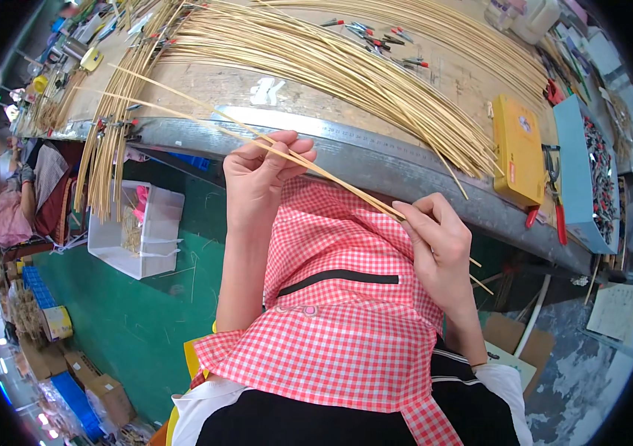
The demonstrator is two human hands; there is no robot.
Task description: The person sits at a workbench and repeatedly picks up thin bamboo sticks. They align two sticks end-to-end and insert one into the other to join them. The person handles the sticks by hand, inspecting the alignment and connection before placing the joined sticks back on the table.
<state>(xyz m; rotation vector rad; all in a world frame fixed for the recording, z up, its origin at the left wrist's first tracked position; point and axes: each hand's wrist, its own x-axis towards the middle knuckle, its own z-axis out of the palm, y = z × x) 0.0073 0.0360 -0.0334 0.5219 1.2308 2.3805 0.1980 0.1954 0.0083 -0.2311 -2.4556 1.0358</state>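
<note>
Two long, thin tan sticks (352, 191) slant across in front of me, above a red-and-white checked apron (331, 327). My left hand (261, 167) pinches them between thumb and fingers, and their far-left ends spread apart over the table. With my right hand (439, 241) I grip the same sticks lower down on the right. Their other ends poke out past my right wrist. Just beyond my hands, a metal ruler (316, 126) lies along the table's metal edge. A large pile of similar sticks (331, 67) covers the table behind it.
Small red- and black-tipped clips (380, 39) lie among the sticks. At right are a yellow box (516, 145), red-handled pliers (558, 215) and a light-blue box (573, 163) of clips. Clipped sticks (112, 152) overhang the table's left edge, near a white bin (112, 249). Another person (15, 201) sits far left.
</note>
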